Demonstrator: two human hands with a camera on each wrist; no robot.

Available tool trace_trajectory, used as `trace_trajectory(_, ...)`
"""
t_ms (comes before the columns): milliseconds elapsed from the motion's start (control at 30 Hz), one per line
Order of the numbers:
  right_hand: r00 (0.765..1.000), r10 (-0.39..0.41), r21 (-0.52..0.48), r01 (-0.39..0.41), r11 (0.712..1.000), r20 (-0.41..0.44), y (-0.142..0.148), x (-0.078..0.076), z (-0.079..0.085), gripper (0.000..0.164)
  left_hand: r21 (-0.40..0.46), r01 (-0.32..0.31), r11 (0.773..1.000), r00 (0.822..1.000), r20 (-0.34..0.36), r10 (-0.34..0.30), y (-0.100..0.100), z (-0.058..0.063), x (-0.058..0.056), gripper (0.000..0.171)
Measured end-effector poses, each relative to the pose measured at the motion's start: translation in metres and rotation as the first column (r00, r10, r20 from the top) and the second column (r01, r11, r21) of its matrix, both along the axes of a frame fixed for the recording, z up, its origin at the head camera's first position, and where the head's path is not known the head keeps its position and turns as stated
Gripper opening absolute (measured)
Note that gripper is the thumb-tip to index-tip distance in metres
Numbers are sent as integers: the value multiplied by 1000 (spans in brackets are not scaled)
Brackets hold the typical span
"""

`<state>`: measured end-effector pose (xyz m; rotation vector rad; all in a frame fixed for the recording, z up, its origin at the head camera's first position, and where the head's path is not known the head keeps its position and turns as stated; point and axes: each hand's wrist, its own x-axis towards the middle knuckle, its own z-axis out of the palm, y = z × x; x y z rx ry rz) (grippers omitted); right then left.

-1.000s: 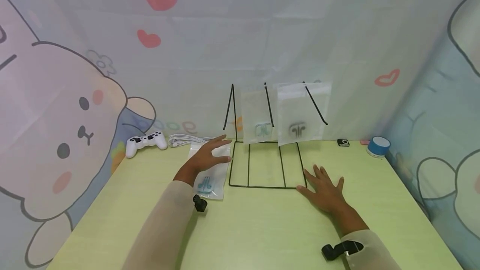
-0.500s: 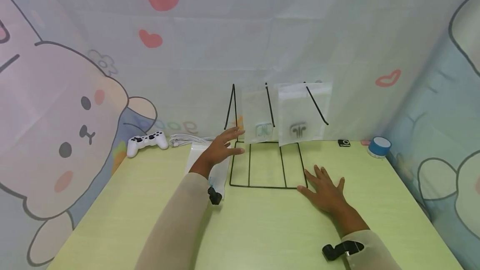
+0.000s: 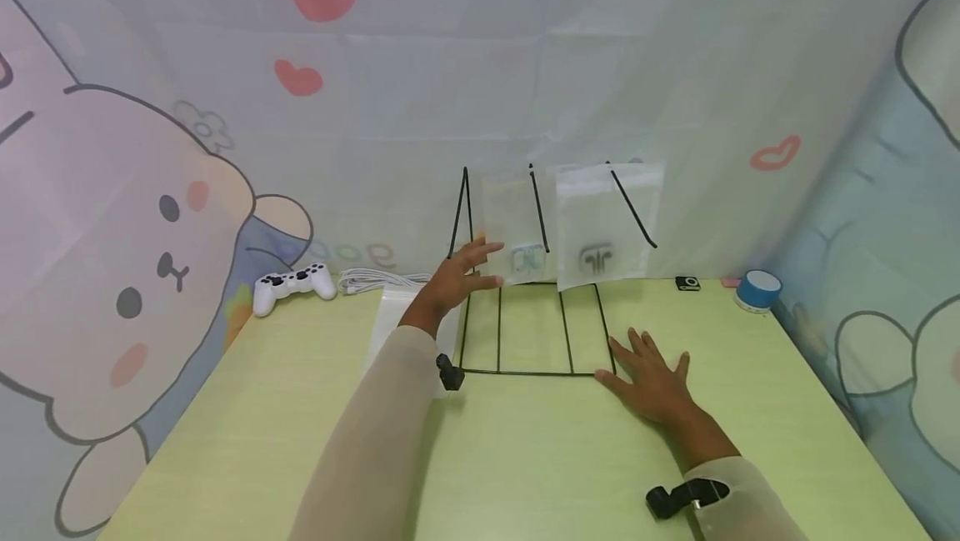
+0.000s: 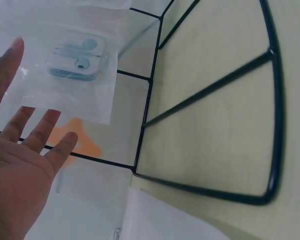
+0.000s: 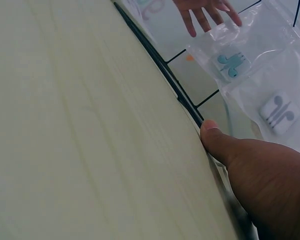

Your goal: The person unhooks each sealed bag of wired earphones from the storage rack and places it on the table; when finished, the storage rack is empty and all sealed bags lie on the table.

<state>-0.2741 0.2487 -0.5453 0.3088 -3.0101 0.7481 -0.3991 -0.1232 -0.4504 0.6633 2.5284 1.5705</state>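
Now that the left grip [image 3: 452, 283] has shifted from the flat bag [image 3: 393, 318] to beside the left hanging bag [image 3: 512, 212] on the wire rack [image 3: 528, 373], fingers spread, the work seems centred there; the right grip [image 3: 651, 383], also spread, has its thumb at the rack's front corner.

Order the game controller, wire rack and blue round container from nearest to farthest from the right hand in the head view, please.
1. Wire rack, just left of the right hand.
2. Blue round container, back right.
3. Game controller, far left.

Left grip [image 4: 21, 162] spreads near a bag [image 4: 82, 97] of earphones [image 4: 77, 56].
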Motion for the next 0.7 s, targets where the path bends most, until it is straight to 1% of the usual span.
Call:
trace_trajectory(133,1000,4,0,-4,1000,-9,0,-3,1,82,60,3,998,1000,12,-3,6,5,-5,64)
trace_trajectory(267,1000,10,-6,-10,1000,-2,1,-3,1,82,91,17,996,1000,-1,-17,13,6,-9,67)
trace_trajectory(433,1000,10,-2,-10,1000,-7,1,-3,-2,82,71,21,997,999,-46,-18,21,7,-12,70)
trace_trajectory(500,1000,9,-4,-9,1000,-9,1,-3,-2,81,65,28,998,998,-53,-25,24,8,-11,70)
trace_trajectory(567,1000,8,-8,-8,1000,-6,1,-2,-2,82,51,48,998,997,-63,-44,26,9,-10,70)
trace_trajectory(700,1000,7,-9,-8,1000,-5,1,-2,-2,82,21,57,998,996,-71,-56,31,14,-7,69)
